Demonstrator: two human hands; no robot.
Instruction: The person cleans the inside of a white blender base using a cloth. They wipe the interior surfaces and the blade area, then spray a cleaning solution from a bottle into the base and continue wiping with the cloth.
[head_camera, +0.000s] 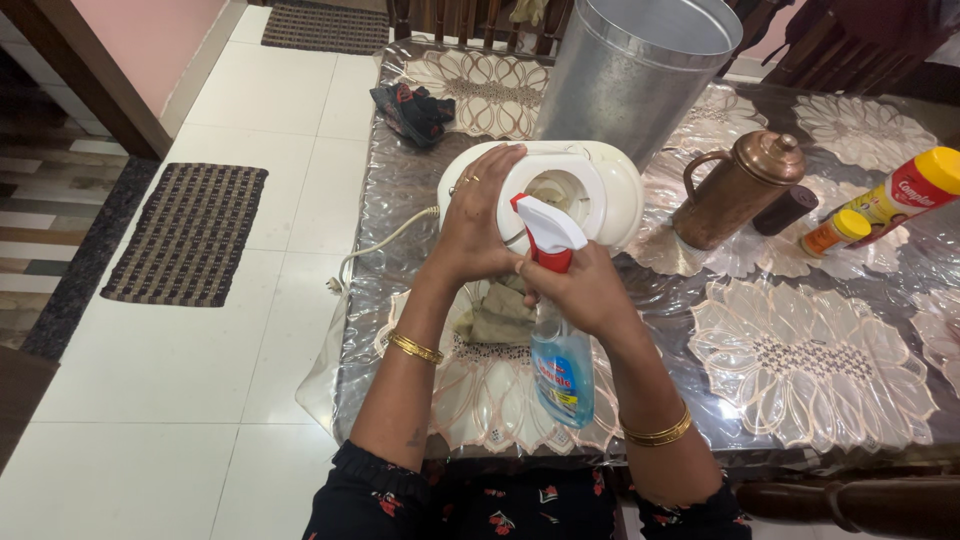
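My left hand (478, 222) rests on the left side of a cream-white round appliance (610, 180) that lies tipped on the table, its opening facing me. My right hand (585, 290) grips a spray bottle (562, 370) of pale blue liquid by the neck. The bottle's white and red trigger head (545, 232) points at the appliance's opening. A crumpled beige cloth (500, 318) lies on the table just under my hands. The appliance's white cord (385, 245) hangs off the table's left edge.
A tall metal bin (630, 70) stands behind the appliance. To the right are a copper jug (735, 190), a small dark cylinder (785, 210), a small yellow-lidded jar (835, 232) and a larger one (905, 195). A dark cloth bundle (412, 110) lies far left. Floor mats (185, 235) lie left.
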